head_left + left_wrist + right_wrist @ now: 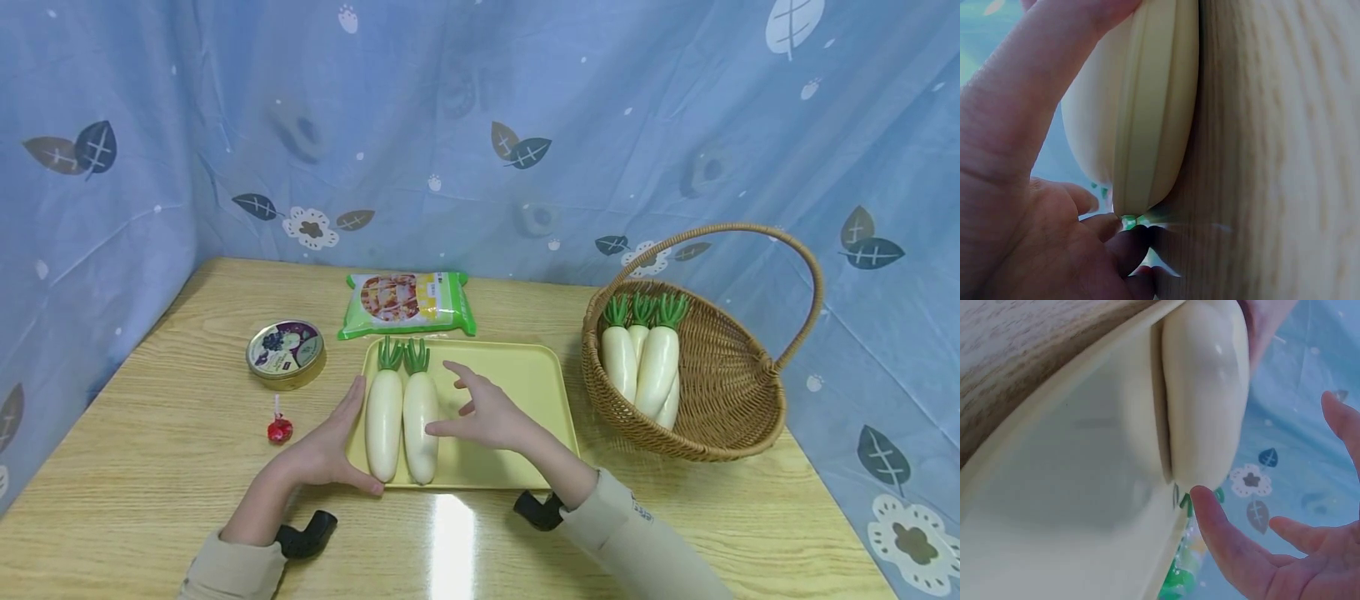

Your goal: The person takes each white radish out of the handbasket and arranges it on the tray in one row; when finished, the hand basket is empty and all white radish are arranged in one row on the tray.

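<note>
Two white radishes lie side by side at the left of a yellow tray point(517, 375), leafy ends pointing away. My left hand point(318, 450) is spread along the tray's left edge, beside the left radish point(384, 425); its thumb reaches the near rim close to that radish's tip. In the left wrist view the thumb and fingers frame the tray's corner point(1147, 125). Over the tray, my right hand point(483, 414) has its fingers spread and holds nothing. Its thumb overlaps the right radish point(420, 417) in the head view. The right wrist view shows a fingertip near a radish's point(1204, 394) leafy end.
To the right stands a wicker basket point(720, 383) with a tall handle and several white radishes point(656, 367) inside. Behind the tray lies a green food packet point(408, 302). A round tin point(287, 354) and a red wrapped lollipop point(280, 429) are at the left.
</note>
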### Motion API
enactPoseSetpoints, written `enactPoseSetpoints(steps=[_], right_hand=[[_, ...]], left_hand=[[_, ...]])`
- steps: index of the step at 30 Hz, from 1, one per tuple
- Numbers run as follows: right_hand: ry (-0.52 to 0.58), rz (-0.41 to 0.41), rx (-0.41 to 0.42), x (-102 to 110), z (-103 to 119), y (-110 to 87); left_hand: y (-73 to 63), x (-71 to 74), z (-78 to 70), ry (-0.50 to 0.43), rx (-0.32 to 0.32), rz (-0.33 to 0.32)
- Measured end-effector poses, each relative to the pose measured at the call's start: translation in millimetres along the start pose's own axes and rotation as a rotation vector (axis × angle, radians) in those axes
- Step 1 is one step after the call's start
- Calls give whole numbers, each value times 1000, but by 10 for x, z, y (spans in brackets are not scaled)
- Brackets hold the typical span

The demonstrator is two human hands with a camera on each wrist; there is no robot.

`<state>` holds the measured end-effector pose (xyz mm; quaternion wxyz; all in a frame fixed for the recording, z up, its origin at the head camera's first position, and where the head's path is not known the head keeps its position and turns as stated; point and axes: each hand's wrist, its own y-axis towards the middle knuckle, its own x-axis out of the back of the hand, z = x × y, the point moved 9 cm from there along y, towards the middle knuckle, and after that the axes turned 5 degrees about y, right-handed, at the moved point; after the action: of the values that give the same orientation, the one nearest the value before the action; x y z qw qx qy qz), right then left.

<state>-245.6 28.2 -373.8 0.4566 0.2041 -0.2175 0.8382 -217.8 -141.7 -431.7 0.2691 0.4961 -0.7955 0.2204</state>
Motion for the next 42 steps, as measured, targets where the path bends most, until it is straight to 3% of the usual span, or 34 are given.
enactPoseSetpoints(steps=[32, 42], right_hand=[[9, -167, 78, 703, 24, -434], [-24, -250, 102, 1032, 49, -632]], left_hand=[[-2, -7, 15, 1, 6, 5], [1, 4, 18, 16, 3, 0]])
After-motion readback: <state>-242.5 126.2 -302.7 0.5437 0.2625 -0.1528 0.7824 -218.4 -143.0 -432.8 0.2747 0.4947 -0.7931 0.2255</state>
